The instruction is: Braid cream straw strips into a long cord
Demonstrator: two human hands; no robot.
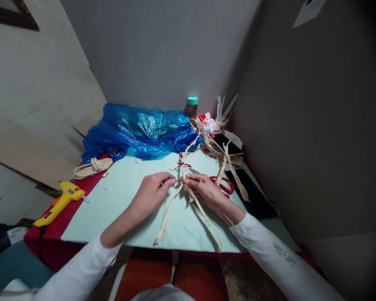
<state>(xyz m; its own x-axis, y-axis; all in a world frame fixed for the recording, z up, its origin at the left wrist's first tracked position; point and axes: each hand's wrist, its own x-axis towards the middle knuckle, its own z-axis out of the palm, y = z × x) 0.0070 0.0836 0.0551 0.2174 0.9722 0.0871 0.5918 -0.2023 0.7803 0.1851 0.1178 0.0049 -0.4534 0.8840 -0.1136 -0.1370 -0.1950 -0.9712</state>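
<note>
The left hand [152, 193] and right hand [203, 188] meet at frame centre, fingertips of each pinching the pale flat strips [166, 218] where they cross above the mint sheet [122, 196], tails trailing to lower centre. The strips look light, limp and easily creased, best held close to the crossing

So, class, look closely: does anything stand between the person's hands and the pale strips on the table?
Nothing visible does. The left hand and the right hand both pinch the pale strips where they cross, fingertips nearly meeting. The red scissors lie just right of the right hand, not in between.
</note>
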